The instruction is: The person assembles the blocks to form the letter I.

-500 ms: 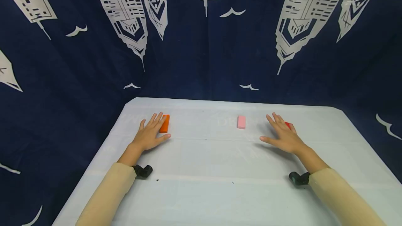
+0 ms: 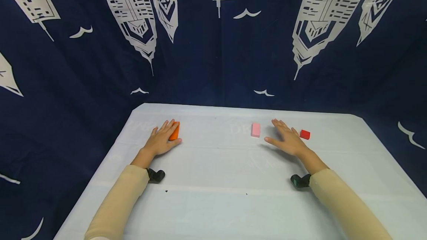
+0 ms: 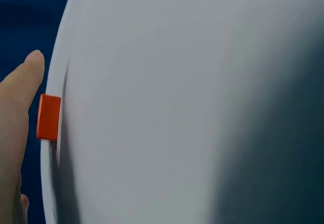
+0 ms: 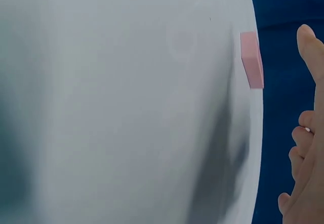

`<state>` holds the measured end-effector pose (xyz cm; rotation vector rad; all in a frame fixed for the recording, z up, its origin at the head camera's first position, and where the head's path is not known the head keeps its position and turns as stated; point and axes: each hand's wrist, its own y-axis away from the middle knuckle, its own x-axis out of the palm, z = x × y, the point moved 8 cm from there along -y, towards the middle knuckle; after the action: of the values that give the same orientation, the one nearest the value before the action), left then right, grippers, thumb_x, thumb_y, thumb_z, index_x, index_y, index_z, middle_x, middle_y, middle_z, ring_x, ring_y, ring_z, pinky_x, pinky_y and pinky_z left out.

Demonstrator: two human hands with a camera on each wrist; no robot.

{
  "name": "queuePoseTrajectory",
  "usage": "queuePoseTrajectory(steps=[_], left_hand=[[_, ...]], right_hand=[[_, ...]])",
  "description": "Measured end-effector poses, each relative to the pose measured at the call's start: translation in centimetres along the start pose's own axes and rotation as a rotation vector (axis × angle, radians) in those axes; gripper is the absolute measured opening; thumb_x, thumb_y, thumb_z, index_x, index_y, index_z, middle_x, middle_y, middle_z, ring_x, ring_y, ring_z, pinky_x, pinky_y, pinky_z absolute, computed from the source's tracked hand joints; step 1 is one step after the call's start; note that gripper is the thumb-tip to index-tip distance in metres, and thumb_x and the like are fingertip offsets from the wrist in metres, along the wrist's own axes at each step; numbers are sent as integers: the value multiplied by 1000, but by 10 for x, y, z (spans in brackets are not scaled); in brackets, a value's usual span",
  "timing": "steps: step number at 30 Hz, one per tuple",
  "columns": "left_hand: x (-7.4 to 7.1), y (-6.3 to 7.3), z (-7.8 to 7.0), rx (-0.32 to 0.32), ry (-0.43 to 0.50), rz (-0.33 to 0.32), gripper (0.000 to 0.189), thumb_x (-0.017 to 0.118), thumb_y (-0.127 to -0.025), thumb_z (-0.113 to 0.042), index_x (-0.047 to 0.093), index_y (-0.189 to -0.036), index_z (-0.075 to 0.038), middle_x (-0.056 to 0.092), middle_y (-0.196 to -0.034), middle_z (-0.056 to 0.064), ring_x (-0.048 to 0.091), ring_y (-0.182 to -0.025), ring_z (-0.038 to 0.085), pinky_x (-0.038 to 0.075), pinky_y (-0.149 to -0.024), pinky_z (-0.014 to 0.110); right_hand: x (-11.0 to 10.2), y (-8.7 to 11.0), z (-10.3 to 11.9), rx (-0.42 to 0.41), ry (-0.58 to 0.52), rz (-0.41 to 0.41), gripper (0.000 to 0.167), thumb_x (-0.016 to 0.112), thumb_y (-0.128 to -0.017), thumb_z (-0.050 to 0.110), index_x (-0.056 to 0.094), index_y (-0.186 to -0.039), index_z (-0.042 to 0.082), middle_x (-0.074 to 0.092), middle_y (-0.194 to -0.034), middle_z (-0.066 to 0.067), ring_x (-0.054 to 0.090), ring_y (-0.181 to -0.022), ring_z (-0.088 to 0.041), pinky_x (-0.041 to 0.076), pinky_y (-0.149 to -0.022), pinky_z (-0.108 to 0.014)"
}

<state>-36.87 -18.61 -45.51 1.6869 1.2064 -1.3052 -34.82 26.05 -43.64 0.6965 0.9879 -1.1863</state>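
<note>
Orange block [image 2: 176, 131] lies on the white table [image 2: 213, 169], far left, long side roughly near-to-far; prob. light & stiff (wood or hard plastic, can't tell), smooth so maybe a bit slippery, not likely fragile. Best hold, I'd say: thumb on its right long side, fingers on the left one, abt midway, so it won't swing. Left hand [image 2: 161, 140] is right at it, fingers straight & spread over its left side, thumb out by its near end & not closed in, so no grip; can't tell if the fingers touch it. Pink block [image 2: 255, 130] sits far side, right of centre, also oblong, prob. same light, rigid stuff; pinch across its narrow width, mid-length. Right hand [image 2: 287, 139] is btwn it & the red block [image 2: 305, 135], fingers extended, thumb well apart, nothing held; shadow below suggests it's off the table. Red block, just right of that hand, looks stubbier; prob. as hard & light, OK for a pinch on opposite sides. All look small vs. the hands, so a gentle squeeze shd do; a sideways push wld prob. slide them.
</note>
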Motion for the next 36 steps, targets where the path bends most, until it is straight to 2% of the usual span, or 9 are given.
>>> queuePoseTrajectory(steps=[7,17,24,36], left_hand=[[4,-3,7,-26,11,34,82,47,-95,-60,18,-157,-16,8,-163,5,5,-149,27,3,-114,60],[1,-5,11,-34,30,19,83,50,-95,-57,20,-156,-11,12,-162,9,9,-148,29,4,-114,60],[1,-6,10,-15,46,22,80,51,-95,-54,23,-156,-11,16,-162,9,12,-148,30,7,-114,61],[-1,-8,9,-4,64,32,83,58,-91,-53,27,-154,-9,18,-160,13,14,-147,33,9,-113,62]], right_hand=[[13,-15,11,-11,-19,-7,88,59,-89,56,30,-151,-1,28,-155,-22,18,-144,-39,10,-112,-63],[23,-27,24,-45,-47,-18,77,62,-91,42,36,-147,-4,34,-151,-25,27,-140,-41,20,-112,-59],[30,-34,24,-50,-94,-43,74,64,-91,38,38,-146,-5,34,-151,-25,28,-140,-41,21,-113,-56],[39,-40,15,10,-170,-66,64,57,-97,36,40,-145,-3,35,-151,-23,27,-140,-41,19,-114,-54]])
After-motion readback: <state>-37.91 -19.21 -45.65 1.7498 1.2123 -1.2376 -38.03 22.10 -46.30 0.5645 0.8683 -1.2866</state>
